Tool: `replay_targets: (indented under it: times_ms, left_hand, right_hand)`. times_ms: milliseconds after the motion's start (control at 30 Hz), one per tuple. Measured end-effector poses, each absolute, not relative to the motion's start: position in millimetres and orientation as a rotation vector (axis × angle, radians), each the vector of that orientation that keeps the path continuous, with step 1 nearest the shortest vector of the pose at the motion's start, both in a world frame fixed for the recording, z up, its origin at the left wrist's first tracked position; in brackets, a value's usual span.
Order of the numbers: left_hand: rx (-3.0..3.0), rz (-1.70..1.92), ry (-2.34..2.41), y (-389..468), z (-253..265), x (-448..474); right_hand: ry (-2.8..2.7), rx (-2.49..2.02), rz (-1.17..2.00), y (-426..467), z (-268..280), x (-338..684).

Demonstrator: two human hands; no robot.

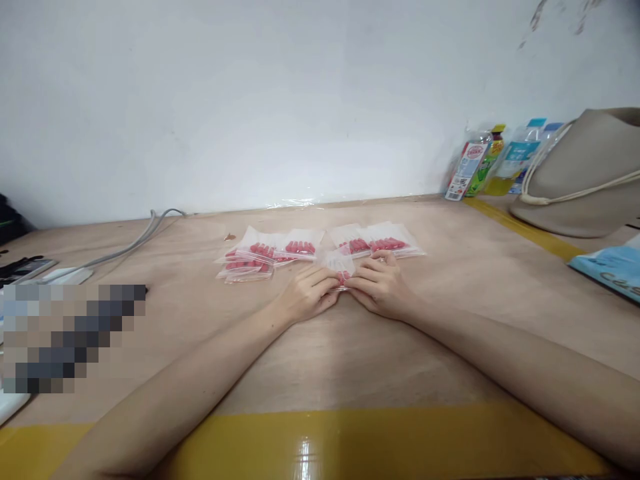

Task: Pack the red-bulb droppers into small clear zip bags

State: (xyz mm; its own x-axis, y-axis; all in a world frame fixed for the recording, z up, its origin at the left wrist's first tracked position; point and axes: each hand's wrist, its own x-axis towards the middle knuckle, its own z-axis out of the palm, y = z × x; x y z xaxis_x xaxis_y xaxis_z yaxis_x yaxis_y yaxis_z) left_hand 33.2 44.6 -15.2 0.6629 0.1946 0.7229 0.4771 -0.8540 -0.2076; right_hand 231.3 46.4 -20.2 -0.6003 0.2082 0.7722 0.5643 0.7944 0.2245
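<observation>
Between my two hands is a small clear plastic bag (342, 264) with red pieces inside, its lower edge pinched on both sides. My left hand (311, 291) has its fingers closed on the bag's left side. On the right side, my right hand (381, 285) grips the same bag, its index finger slightly raised. Just beyond lie more clear bags of red pieces: a stacked group on the left (255, 252) and an overlapping pair on the right (385, 241). What the red pieces are is too small to tell.
A grey cable (145, 235) runs across the table's left side, near a pixelated patch. Several drink bottles and cartons (470, 167) stand at the back right beside a grey-beige bag (585, 173). A blue packet (610, 270) lies at the right. Yellow tape (300, 440) lines the front edge.
</observation>
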Motion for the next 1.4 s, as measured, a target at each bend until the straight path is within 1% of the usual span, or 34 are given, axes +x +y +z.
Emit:
replay_targets:
  times_ms: [400, 800, 1067, 1133, 1267, 1333, 1400]
  left_hand:
    - [-2.509, -0.955, -0.473, 44, -15, 35]
    - [-2.459, -0.875, -0.55, 41, -6, 13]
    - [-2.435, -0.815, -0.654, 39, -8, 7]
    - [-2.44, -0.819, -0.672, 40, -9, 6]
    - [-2.481, -0.845, -0.707, 41, -10, 2]
    - [-2.457, -0.858, -0.869, 44, -11, 0]
    - [-2.365, -0.843, -1.111, 48, -14, -3]
  right_hand:
    - [-2.218, -0.579, -0.584, 43, -16, 228]
    - [-2.247, -0.634, -0.59, 46, -17, 250]
    - [-2.29, -0.653, -0.648, 50, -21, 253]
    - [-2.322, -0.66, -0.572, 51, -24, 253]
    - [-2.31, -0.657, -0.23, 53, -30, 259]
    - [-2.241, -0.64, -0.139, 55, -31, 265]
    - [-2.135, -0.664, -0.14, 62, -29, 273]
